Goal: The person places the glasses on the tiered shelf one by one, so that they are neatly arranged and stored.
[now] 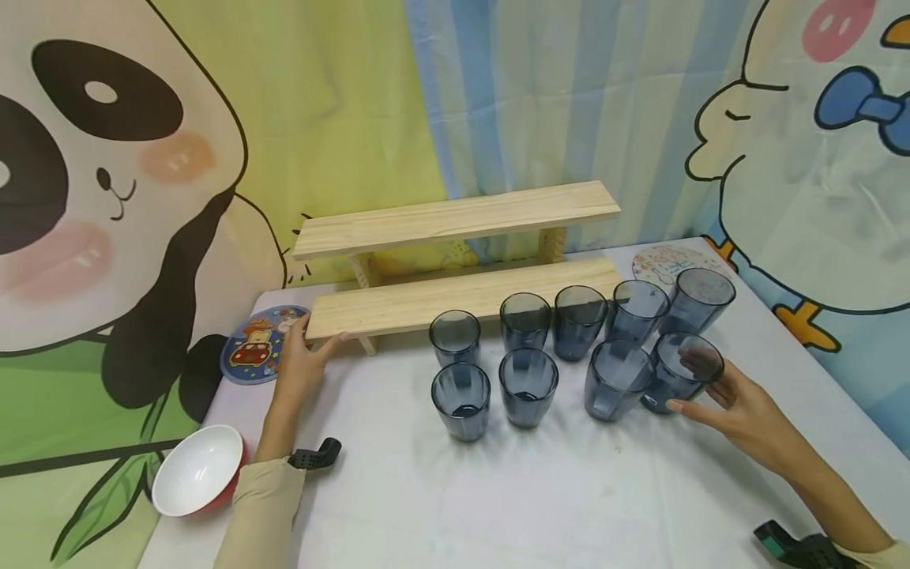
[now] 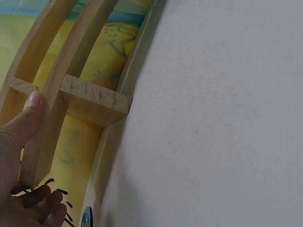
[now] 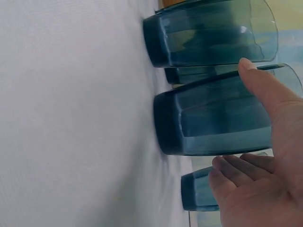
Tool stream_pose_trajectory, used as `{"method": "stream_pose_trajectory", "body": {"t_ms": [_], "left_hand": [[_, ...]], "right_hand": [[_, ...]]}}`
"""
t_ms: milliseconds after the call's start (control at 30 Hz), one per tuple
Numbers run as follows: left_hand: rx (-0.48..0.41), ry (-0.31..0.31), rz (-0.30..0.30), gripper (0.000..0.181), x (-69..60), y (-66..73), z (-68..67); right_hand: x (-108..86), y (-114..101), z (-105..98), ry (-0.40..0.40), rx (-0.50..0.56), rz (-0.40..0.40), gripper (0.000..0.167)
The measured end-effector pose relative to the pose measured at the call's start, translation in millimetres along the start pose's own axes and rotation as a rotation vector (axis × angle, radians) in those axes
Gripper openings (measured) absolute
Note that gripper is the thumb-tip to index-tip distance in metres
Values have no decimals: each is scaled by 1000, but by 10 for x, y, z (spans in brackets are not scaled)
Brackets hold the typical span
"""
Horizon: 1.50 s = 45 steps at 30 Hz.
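In the head view, my left hand (image 1: 302, 375) grips the left end of the lower board of a two-tier wooden shelf (image 1: 455, 296). The left wrist view has the thumb of this hand (image 2: 7, 163) on the edge of the board (image 2: 52, 113), its fingers curled at the end. My right hand (image 1: 753, 419) holds the front-right glass (image 1: 671, 383) of a group of blue-grey tumblers, all upright. Seen from the right wrist, thumb and fingers of the hand (image 3: 265, 194) lie on opposite sides of that glass (image 3: 218, 118), whose base is on the table.
More tumblers (image 1: 464, 407) stand in two uneven rows before the shelf, some close beside the held glass. A white bowl with a red outside (image 1: 199, 470) is at the left edge. Round mats lie left (image 1: 256, 348) and back right (image 1: 664, 263). Printed curtains (image 1: 370, 103) hang behind.
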<state>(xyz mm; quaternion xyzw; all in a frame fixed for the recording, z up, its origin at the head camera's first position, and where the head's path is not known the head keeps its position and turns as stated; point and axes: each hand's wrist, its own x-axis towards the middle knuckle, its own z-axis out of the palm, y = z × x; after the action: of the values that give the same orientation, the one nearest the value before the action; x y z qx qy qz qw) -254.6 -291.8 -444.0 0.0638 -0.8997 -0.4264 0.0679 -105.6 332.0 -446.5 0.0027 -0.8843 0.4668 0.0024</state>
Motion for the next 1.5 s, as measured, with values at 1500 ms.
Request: {"method": "stream_pose_trajectory", "body": {"t_ms": [1500], "left_hand": [[-51,-22,58,99,-12,-116,21]], "right_hand": [[-26,-36,11,66,-93,12,85]]}}
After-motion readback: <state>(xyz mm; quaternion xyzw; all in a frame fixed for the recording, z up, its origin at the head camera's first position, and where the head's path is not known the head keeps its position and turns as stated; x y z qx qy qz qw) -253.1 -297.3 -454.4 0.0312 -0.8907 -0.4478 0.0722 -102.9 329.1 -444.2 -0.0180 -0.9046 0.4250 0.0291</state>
